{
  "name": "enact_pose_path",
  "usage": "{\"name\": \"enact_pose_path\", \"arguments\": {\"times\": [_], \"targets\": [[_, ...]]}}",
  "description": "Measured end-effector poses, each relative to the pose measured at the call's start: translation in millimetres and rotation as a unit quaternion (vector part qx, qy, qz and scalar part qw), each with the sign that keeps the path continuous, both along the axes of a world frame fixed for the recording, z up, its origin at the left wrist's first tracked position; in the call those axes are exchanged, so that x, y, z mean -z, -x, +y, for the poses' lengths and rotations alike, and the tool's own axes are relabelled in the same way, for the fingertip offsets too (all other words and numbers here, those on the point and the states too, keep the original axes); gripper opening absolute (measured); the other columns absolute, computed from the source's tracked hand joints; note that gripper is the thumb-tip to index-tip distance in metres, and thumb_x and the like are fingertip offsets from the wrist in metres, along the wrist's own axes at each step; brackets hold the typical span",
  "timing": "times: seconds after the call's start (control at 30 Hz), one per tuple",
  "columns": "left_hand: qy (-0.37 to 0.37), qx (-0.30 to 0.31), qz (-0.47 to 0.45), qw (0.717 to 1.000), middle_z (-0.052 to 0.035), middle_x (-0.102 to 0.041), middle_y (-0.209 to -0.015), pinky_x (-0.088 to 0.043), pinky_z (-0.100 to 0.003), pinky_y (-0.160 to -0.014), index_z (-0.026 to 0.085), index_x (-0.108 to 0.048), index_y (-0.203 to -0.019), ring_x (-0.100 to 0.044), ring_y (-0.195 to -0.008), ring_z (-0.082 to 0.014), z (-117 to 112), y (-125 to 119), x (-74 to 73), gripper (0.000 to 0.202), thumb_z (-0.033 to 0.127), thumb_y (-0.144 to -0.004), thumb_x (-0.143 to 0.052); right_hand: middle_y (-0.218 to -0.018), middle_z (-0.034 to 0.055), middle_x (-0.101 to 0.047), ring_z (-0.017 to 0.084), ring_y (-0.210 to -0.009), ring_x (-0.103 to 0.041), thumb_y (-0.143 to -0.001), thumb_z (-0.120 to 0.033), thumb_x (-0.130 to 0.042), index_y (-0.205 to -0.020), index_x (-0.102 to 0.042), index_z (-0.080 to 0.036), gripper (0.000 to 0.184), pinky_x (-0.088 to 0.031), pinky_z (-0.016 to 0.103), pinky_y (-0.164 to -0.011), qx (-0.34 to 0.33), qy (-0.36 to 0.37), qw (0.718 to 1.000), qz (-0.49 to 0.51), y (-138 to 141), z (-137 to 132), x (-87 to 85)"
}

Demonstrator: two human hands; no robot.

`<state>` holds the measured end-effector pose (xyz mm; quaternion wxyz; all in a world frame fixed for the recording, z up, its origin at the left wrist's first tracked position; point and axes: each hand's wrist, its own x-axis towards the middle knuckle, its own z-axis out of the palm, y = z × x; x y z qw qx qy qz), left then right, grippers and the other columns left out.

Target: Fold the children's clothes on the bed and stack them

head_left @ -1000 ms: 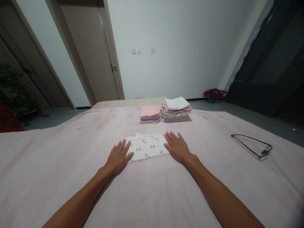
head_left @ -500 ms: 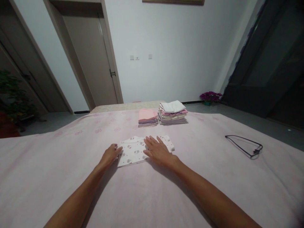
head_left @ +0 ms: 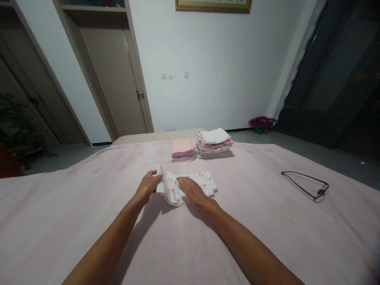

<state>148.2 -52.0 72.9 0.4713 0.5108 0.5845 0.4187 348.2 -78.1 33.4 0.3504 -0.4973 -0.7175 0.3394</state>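
Observation:
A white garment [head_left: 204,183] with a small print lies partly folded on the pink-patterned sheet. My left hand [head_left: 147,185] grips its left end, thumb on top, and holds that end up off the sheet so the cloth curves. On the middle of the garment rests my right hand [head_left: 192,191], fingers stretched out and pressing it down. Beyond the hands stand a lower stack of folded pink and purple cloth [head_left: 183,147] and, just right of it, a taller stack of folded clothes [head_left: 214,137] with a white piece on top.
A black wire frame [head_left: 305,183], perhaps a hanger, lies on the sheet [head_left: 267,237] at the right. Behind the covered surface are a door [head_left: 118,79], a white wall [head_left: 208,51] and a pot of purple flowers [head_left: 262,122]. Green leaves [head_left: 18,118] show at the far left.
My left hand has taken hold of the garment's left end and raised it, bringing it a little to the right. The right hand stays on the cloth. The view has tipped slightly upward.

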Motion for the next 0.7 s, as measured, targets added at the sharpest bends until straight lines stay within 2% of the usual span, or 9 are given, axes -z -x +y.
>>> {"name": "enact_pose_path", "arguments": {"times": [0.07, 0.1, 0.17, 0.23, 0.33, 0.43, 0.5, 0.57, 0.7], "targets": [[-0.008, 0.017, -0.026, 0.999, -0.0041, -0.069, -0.082, -0.047, -0.021, -0.050, 0.013, -0.053, -0.126, -0.063, -0.056, -0.0123, 2, -25, -10.2, 0.046, 0.029, -0.085, -0.066, -0.131, 0.0174, -0.064, 0.024, -0.113, -0.065, -0.102, -0.056, -0.019, -0.136, -0.056, -0.018, 0.064, -0.052, 0.044, -0.095, 0.002, 0.086, 0.988, 0.132, -5, 5, -14.1], [-0.010, 0.031, -0.030, 0.999, -0.0024, -0.067, -0.079, -0.048, -0.021, -0.049, 0.013, -0.052, -0.126, -0.061, -0.054, -0.0117, 3, -37, -12.8, 0.047, 0.029, -0.085, -0.067, -0.126, 0.0165, -0.067, 0.023, -0.102, -0.069, -0.101, -0.059, -0.018, -0.138, -0.054, -0.019, 0.065, -0.056, 0.041, -0.085, -0.005, 0.131, 0.973, 0.192, -8, 6, -21.2], [-0.010, 0.058, -0.044, 0.997, 0.0003, -0.063, -0.074, -0.049, -0.021, -0.050, 0.014, -0.052, -0.127, -0.059, -0.051, -0.0105, 5, -62, -13.5, 0.046, 0.029, -0.086, -0.066, -0.117, 0.0130, -0.070, 0.020, -0.087, -0.070, -0.097, -0.066, -0.032, -0.136, -0.055, -0.021, 0.063, -0.057, 0.034, -0.071, -0.016, 0.192, 0.940, 0.282, -16, 5, -33.0], [-0.006, 0.085, -0.062, 0.994, 0.0007, -0.062, -0.071, -0.052, -0.023, -0.053, 0.013, -0.052, -0.126, -0.059, -0.051, -0.0101, 6, -81, -10.1, 0.041, 0.032, -0.090, -0.062, -0.106, 0.0085, -0.072, 0.018, -0.078, -0.068, -0.089, -0.062, -0.054, -0.128, -0.060, -0.022, 0.056, -0.053, 0.028, -0.063, -0.005, 0.191, 0.936, 0.295, -24, 2, -38.7], [0.000, 0.113, -0.085, 0.990, -0.0029, -0.064, -0.075, -0.056, -0.027, -0.059, 0.012, -0.053, -0.124, -0.063, -0.056, -0.0118, 6, -95, -1.0, 0.037, 0.035, -0.095, -0.052, -0.088, 0.0043, -0.074, 0.017, -0.068, -0.066, -0.075, -0.036, -0.070, -0.116, -0.067, -0.017, 0.046, -0.049, 0.025, -0.059, 0.048, 0.175, 0.943, 0.279, -33, 0, -34.5], [-0.033, 0.096, -0.073, 0.992, -0.0039, -0.066, -0.082, -0.056, -0.027, -0.063, 0.015, -0.051, -0.130, -0.066, -0.064, -0.0135, 6, -93, 12.1, 0.041, 0.035, -0.095, -0.052, -0.075, 0.0015, -0.071, 0.015, -0.059, -0.061, -0.066, -0.018, -0.062, -0.113, -0.068, -0.013, 0.048, -0.045, 0.023, -0.055, 0.095, 0.160, 0.950, 0.252, -43, 3, -22.3], [-0.113, 0.072, -0.005, 0.991, -0.0051, -0.069, -0.089, -0.056, -0.030, -0.073, 0.018, -0.054, -0.131, -0.069, -0.076, -0.0161, 6, -87, 23.8, 0.040, 0.033, -0.094, -0.051, -0.073, 0.0010, -0.069, 0.014, -0.057, -0.059, -0.064, -0.014, -0.057, -0.117, -0.067, -0.011, 0.054, -0.042, 0.022, -0.053, 0.111, 0.142, 0.959, 0.221, -52, 7, -14.7], [-0.206, 0.069, 0.091, 0.972, -0.0093, -0.071, -0.105, -0.054, -0.037, -0.090, 0.018, -0.059, -0.128, -0.069, -0.097, -0.0204, 6, -84, 37.4, 0.038, 0.033, -0.096, -0.047, -0.074, 0.0016, -0.069, 0.014, -0.059, -0.059, -0.066, -0.012, -0.056, -0.125, -0.064, -0.010, 0.060, -0.041, 0.022, -0.054, 0.135, 0.112, 0.971, 0.163, -63, 10, -9.0], [-0.305, 0.118, 0.246, 0.913, -0.0169, -0.055, -0.145, -0.036, -0.048, -0.117, 0.014, -0.054, -0.137, -0.046, -0.140, -0.0267, 3, -91, 62.8, 0.045, 0.034, -0.101, -0.037, -0.088, 0.0050, -0.071, 0.016, -0.074, -0.062, -0.073, -0.012, -0.057, -0.134, -0.059, -0.013, 0.061, -0.043, 0.023, -0.064, 0.204, 0.026, 0.978, -0.020, -80, 9, -4.0]]}}
